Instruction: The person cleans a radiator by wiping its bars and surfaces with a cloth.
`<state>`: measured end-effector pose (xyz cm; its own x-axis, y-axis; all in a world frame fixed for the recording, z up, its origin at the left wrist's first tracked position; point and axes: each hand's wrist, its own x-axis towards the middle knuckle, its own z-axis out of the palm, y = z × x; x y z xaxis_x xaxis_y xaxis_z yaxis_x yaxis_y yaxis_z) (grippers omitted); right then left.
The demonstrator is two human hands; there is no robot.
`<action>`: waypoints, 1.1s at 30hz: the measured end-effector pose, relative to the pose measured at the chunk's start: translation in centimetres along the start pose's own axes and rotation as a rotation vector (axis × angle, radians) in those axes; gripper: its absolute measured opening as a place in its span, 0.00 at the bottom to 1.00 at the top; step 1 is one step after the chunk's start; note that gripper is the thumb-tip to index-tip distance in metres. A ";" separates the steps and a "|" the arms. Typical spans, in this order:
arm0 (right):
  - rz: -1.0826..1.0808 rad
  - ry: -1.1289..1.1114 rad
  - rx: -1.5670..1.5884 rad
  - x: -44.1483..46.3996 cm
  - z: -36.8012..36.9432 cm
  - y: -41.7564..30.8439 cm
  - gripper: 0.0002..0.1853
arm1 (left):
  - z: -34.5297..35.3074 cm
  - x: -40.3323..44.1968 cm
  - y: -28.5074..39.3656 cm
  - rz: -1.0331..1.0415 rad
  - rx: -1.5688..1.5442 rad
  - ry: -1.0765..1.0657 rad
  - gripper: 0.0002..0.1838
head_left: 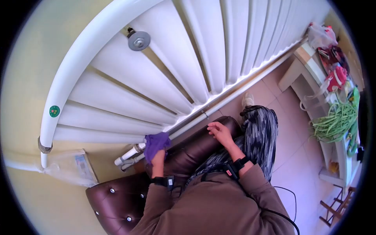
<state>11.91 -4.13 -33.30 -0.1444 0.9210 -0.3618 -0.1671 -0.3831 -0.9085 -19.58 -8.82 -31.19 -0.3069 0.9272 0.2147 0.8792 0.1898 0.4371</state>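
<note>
A purple cloth (pixel 157 143) is bunched in my left hand (pixel 158 157), which presses it near the lower end of the white radiator (pixel 168 51), beside the pipe fittings (pixel 131 153). Most of my left fingers are hidden by the cloth. My right hand (pixel 221 132) hangs over the arm of the brown sofa (pixel 203 141) with its fingers loosely bent and apart, holding nothing. White radiator columns fan out above both hands, and a thin white pipe (pixel 235 94) runs along their bottom.
To the right stands a white cabinet (pixel 303 78) bearing green beans (pixel 335 121), plastic bags (pixel 322 36) and a red item (pixel 337 78). A small brown stool (pixel 337 207) is at the lower right. A plastic-wrapped item (pixel 74 166) hangs by the wall. Black cable (pixel 294 199) trails beside me.
</note>
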 end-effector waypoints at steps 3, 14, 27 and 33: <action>0.013 -0.011 -0.015 0.0 0.3 -0.1 0.12 | -3.2 1.8 3.2 -0.318 -0.292 -0.365 0.21; -0.052 -0.013 -0.008 0.4 -0.5 1.0 0.12 | -6.2 10.6 25.9 1.006 -0.099 0.441 0.20; -0.073 -0.079 -0.056 0.1 -0.5 0.9 0.11 | 6.4 7.2 17.3 1.009 0.197 -0.094 0.19; -0.105 -0.058 -0.028 0.0 -0.5 0.9 0.11 | 1.3 8.9 19.8 1.061 0.078 -0.060 0.19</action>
<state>12.24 -4.42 -34.20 -0.1839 0.9500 -0.2524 -0.1572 -0.2819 -0.9465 -4.40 3.59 -21.71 0.6466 0.6441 0.4088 0.7076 -0.7066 -0.0060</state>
